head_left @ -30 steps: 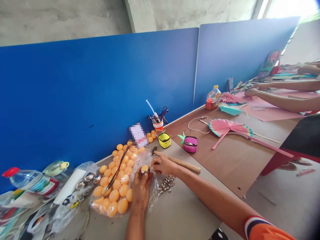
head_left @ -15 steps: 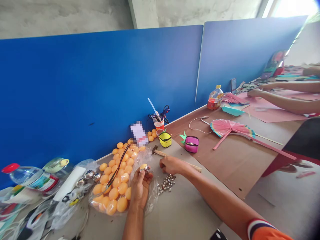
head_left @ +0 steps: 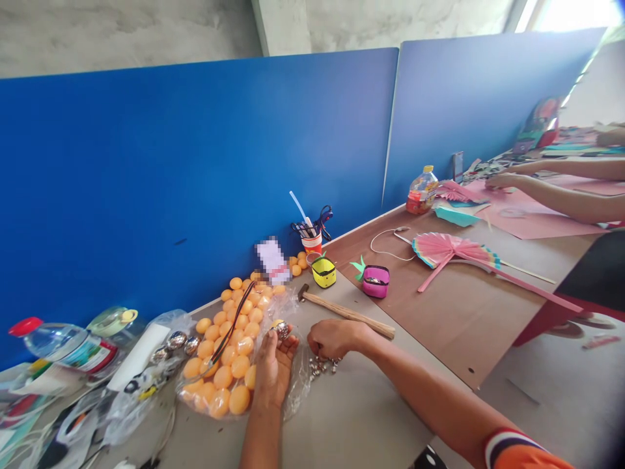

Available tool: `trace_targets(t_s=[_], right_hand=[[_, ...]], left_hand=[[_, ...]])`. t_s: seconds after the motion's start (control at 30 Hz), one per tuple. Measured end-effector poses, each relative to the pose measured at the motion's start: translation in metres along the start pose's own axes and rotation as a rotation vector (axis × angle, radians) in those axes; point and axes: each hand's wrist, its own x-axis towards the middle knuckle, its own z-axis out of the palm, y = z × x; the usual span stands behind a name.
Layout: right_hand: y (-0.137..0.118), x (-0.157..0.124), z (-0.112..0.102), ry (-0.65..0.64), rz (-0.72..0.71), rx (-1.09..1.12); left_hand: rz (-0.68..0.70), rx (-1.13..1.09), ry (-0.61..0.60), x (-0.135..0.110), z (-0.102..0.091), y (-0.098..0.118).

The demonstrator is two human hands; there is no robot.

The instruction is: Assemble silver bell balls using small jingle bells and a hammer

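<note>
A shiny silver ball [head_left: 280, 329], with an orange patch on its surface, rests between the thumb and fingers of my left hand [head_left: 276, 365], palm up. My right hand [head_left: 332, 339] is lowered over a small heap of little silver metal pieces [head_left: 319, 368]. Its fingers are curled together and cover part of the heap; what they pinch is hidden. Beyond that hand lies a hammer [head_left: 346, 312] with a wooden handle. Left of my left hand is a clear plastic bag of orange balls [head_left: 227, 355].
Several silver balls [head_left: 176, 339] sit at left by a red-capped bottle [head_left: 63, 345]. Yellow [head_left: 323, 273] and magenta [head_left: 375, 282] small pouches stand near a cup of tools [head_left: 311, 243]. A pink paper fan [head_left: 454, 251] lies right; a co-worker's arms [head_left: 561, 195] reach over pink paper.
My right hand has moved down and nearer, from beside the hammer handle onto the heap of little silver pieces. More of the handle shows. My left hand keeps the silver ball.
</note>
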Motion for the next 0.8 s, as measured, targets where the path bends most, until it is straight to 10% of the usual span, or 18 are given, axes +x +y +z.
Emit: trace_targets(t_s=[0.53,0.8], right_hand=[[0.004,0.0,-0.01,0.307,0.114,0.752],[0.02,0.019,0.006,0.373,-0.09,1.256]], left_hand=[[-0.024,-0.044,-0.007,0.002,-0.001,0.001],[0.001,0.002,-0.039,0.001,0.0,0.0]])
